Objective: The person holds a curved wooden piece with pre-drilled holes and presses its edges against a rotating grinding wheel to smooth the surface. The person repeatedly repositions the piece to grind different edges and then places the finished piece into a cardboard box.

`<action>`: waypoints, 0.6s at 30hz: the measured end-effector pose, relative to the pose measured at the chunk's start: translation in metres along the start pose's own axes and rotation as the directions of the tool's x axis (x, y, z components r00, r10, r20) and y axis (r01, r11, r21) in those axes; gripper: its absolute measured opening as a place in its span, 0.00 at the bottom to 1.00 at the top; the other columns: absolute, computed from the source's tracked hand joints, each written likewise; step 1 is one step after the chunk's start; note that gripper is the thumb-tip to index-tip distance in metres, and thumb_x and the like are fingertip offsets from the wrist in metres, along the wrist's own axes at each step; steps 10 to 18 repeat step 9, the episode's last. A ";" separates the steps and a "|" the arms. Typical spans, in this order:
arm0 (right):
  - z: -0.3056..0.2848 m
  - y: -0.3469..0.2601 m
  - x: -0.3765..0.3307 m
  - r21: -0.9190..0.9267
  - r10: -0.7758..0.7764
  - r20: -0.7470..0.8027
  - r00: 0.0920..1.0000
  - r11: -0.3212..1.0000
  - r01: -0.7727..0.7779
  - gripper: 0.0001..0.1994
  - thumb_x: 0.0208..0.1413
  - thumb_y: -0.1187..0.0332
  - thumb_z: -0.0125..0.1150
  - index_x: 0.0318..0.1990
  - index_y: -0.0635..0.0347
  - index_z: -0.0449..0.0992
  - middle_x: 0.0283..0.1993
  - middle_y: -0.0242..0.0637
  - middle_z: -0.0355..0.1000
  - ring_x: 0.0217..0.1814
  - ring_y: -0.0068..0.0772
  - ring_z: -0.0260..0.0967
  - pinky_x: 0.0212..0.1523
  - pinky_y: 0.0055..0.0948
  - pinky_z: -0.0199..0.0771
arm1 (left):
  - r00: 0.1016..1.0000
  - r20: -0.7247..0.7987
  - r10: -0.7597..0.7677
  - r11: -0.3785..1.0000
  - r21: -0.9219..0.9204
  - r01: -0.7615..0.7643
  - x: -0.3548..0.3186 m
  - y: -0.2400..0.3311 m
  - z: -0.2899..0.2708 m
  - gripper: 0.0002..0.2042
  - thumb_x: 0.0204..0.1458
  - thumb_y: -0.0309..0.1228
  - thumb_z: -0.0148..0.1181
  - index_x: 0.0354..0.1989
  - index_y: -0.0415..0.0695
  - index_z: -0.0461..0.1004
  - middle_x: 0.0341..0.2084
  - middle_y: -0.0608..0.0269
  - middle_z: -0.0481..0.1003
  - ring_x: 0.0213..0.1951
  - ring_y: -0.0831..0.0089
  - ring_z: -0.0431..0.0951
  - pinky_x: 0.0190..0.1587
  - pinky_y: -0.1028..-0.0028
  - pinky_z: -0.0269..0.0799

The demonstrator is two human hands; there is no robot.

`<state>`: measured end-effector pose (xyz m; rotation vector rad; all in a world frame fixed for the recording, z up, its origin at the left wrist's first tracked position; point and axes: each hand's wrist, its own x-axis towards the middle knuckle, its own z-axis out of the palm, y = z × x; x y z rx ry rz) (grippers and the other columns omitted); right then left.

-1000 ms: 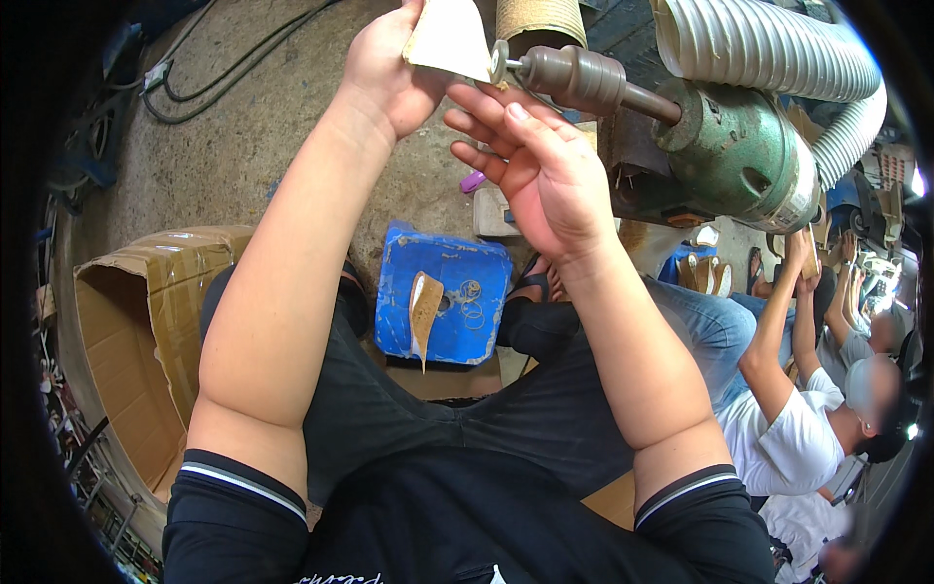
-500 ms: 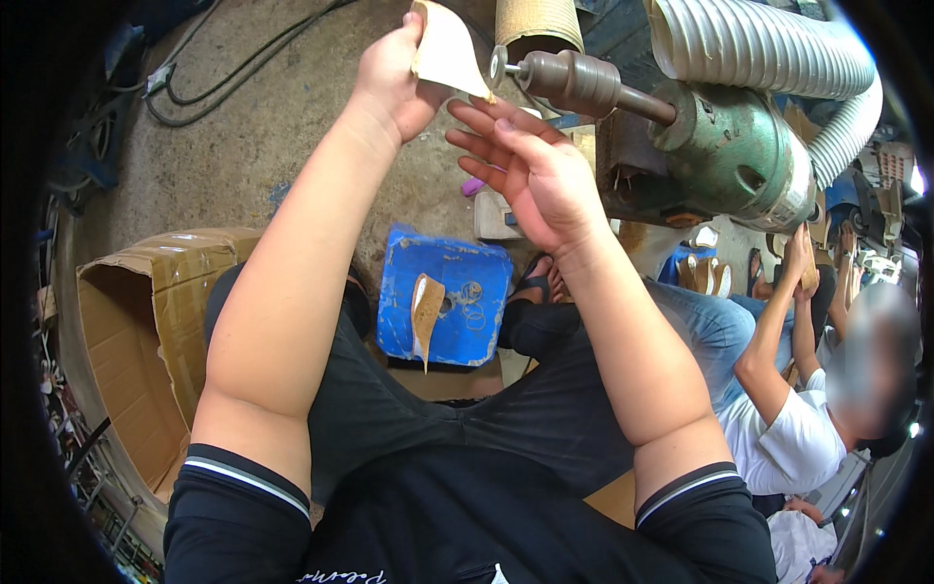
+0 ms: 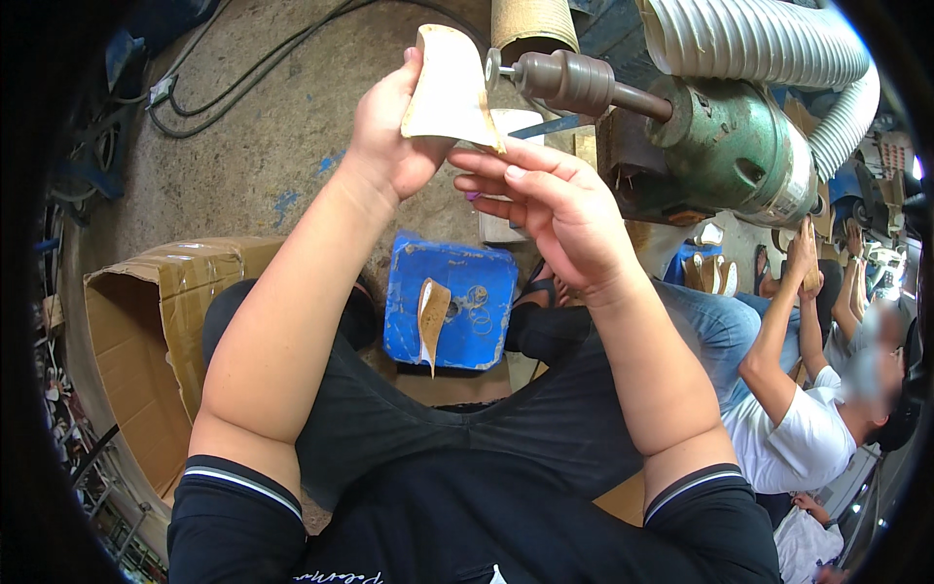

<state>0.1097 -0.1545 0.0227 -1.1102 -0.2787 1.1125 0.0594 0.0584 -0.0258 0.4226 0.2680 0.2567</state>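
Note:
In my left hand (image 3: 394, 136) is a pale, curved wedge heel (image 3: 449, 92), held by its left side with the broad face turned up. My right hand (image 3: 559, 200) is open, palm partly up, its fingertips at the lower right corner of the wedge heel; whether they bear on it I cannot tell. Just right of the piece stands the spindle of a green grinding machine (image 3: 735, 146), tipped with a small wheel (image 3: 493, 68) that appears apart from it. A second, brown-sided wedge heel (image 3: 433, 316) lies on a blue stool (image 3: 401, 331) between my knees.
An open cardboard box (image 3: 204, 268) stands at my left. Black cable (image 3: 263, 73) loops over the floor. A ribbed grey hose (image 3: 759, 39) hangs above the machine. At the right a co-worker in a white shirt (image 3: 793, 443) works beside more wedge pieces (image 3: 710, 273).
My left hand has brought the wedge heel down and tilted it, so more of its pale face shows. My right hand has dropped slightly with it, fingers still outstretched.

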 end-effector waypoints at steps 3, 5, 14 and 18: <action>0.001 -0.001 0.006 0.024 -0.058 0.011 0.998 0.998 0.057 0.22 0.70 0.70 0.55 0.69 0.65 0.74 0.63 0.45 0.81 0.64 0.37 0.79 0.65 0.36 0.75 | 0.981 0.187 -0.054 0.996 -0.064 0.067 0.005 0.010 -0.005 0.23 0.78 0.44 0.42 0.64 0.37 0.71 0.53 0.51 0.80 0.53 0.57 0.82 0.59 0.52 0.80; 0.002 -0.002 0.011 0.041 -0.087 0.019 0.996 0.995 0.086 0.22 0.69 0.70 0.56 0.69 0.65 0.74 0.63 0.45 0.81 0.64 0.37 0.79 0.65 0.36 0.75 | 0.956 0.288 -0.054 0.991 -0.100 0.086 0.012 0.012 -0.008 0.22 0.77 0.44 0.42 0.64 0.38 0.71 0.53 0.51 0.80 0.54 0.57 0.82 0.60 0.52 0.79; 0.005 -0.005 0.020 0.036 -0.116 0.022 0.993 0.993 0.115 0.24 0.69 0.69 0.57 0.71 0.64 0.73 0.63 0.46 0.81 0.65 0.38 0.79 0.66 0.37 0.75 | 0.963 0.261 -0.072 0.976 -0.180 0.122 0.021 0.011 -0.013 0.23 0.77 0.45 0.44 0.65 0.38 0.71 0.53 0.52 0.81 0.54 0.56 0.82 0.61 0.52 0.79; 0.005 -0.005 0.020 0.036 -0.116 0.022 0.993 0.993 0.115 0.24 0.69 0.69 0.57 0.71 0.64 0.73 0.63 0.46 0.81 0.65 0.38 0.79 0.66 0.37 0.75 | 0.963 0.261 -0.072 0.976 -0.180 0.122 0.021 0.011 -0.013 0.23 0.77 0.45 0.44 0.65 0.38 0.71 0.53 0.52 0.81 0.54 0.56 0.82 0.61 0.52 0.79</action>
